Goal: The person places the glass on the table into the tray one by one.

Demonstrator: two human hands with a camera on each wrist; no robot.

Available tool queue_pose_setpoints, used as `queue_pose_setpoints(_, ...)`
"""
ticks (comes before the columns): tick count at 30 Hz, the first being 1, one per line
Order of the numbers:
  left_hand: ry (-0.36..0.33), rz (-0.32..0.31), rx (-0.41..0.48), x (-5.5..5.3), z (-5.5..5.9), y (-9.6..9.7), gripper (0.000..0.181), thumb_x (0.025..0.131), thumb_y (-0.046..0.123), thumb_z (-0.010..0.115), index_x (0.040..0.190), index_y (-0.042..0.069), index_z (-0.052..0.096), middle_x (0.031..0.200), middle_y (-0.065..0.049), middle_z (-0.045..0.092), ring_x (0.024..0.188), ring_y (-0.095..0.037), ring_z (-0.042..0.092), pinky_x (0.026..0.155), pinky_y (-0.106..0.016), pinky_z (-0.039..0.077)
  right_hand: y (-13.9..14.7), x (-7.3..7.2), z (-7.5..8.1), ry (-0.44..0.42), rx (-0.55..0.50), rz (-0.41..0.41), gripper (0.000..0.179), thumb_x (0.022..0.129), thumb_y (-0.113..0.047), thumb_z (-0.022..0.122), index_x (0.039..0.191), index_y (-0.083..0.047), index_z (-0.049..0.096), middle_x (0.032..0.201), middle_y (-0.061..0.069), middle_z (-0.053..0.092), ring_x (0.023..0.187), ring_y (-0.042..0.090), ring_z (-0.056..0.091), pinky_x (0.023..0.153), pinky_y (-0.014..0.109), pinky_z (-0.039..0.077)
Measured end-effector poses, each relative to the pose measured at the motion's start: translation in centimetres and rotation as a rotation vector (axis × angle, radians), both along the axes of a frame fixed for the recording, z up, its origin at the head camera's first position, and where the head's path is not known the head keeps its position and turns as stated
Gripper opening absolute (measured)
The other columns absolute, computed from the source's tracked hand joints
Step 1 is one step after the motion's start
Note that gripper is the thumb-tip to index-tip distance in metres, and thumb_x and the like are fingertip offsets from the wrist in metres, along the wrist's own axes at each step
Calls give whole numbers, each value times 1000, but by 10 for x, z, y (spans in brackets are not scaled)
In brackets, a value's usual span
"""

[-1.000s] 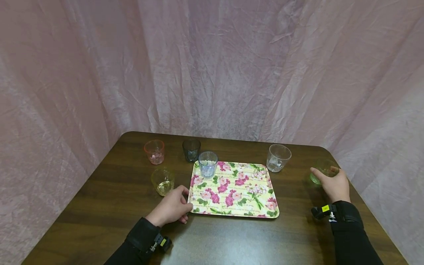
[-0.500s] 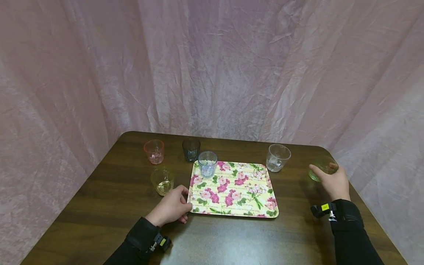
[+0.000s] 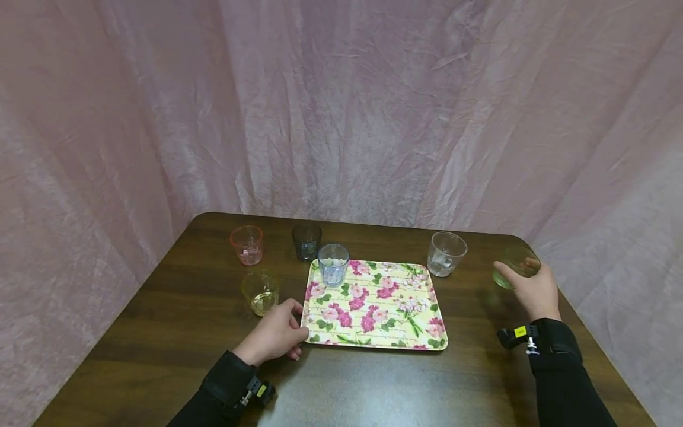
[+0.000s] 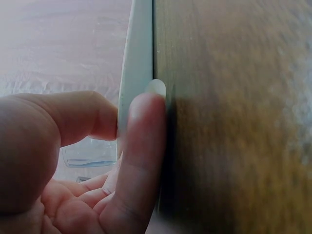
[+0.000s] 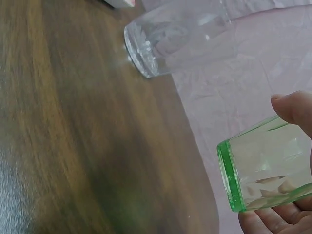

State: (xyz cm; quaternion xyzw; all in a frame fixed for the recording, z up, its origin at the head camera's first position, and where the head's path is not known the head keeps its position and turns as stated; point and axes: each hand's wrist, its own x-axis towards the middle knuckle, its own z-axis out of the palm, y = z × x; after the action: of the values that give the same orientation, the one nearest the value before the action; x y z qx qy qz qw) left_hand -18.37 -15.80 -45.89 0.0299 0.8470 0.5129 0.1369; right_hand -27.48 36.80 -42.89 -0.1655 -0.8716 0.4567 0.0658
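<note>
My left hand pinches the left edge of a floral tray near its front corner. In the left wrist view, thumb and fingers lie on either side of the pale tray rim. My right hand holds a green glass at the table's right side. The right wrist view shows the green-based glass between thumb and fingers, raised off the table. A bluish glass stands upright on the tray's back left corner.
A clear glass stands just beyond the tray's back right corner. Left of the tray are a yellow glass, close to my left hand, a reddish-pink glass and a dark glass. A pink curtain hangs behind the brown table.
My right hand has lifted the green glass off the table and moved it slightly left. The left hand and the tray have stayed practically in place.
</note>
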Motion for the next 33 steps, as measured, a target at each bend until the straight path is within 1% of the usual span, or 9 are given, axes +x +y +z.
queue_pose_setpoints(5,0,2,-1,-1,0,0,43,91,-3,69,132,-6,55,80,-13,65,53,-19,67,49,-36,63,-5,-1,6,21,-5,6,113,100,-67,67,173,0,15,176,33,29,157,57,34,124,69,40)
queue_pose_setpoints(9,-6,5,2,-1,-1,-1,42,92,-3,69,132,-6,56,79,-13,65,52,-18,67,49,-35,63,-10,-3,11,36,-13,20,112,100,-67,68,174,-1,15,176,32,28,158,58,33,124,71,39)
queue_pose_setpoints(16,0,-4,4,-1,-1,-1,43,92,-3,70,132,-6,56,79,-13,65,52,-19,67,49,-36,63,-17,-5,17,50,-9,33,111,100,-65,68,173,1,16,175,34,29,158,58,32,125,73,37)
queue_pose_setpoints(24,5,-12,14,0,-1,-1,42,91,-3,69,131,-7,55,79,-13,65,52,-18,66,49,-36,63,-23,-8,24,70,-3,59,112,99,-67,69,172,1,18,174,33,31,157,59,33,124,73,37)
queue_pose_setpoints(33,1,1,-4,0,-1,0,42,91,-3,70,131,-5,56,79,-13,65,53,-19,67,49,-36,63,-28,-12,29,91,7,75,112,99,-67,69,172,2,20,173,34,32,157,58,34,124,74,38)
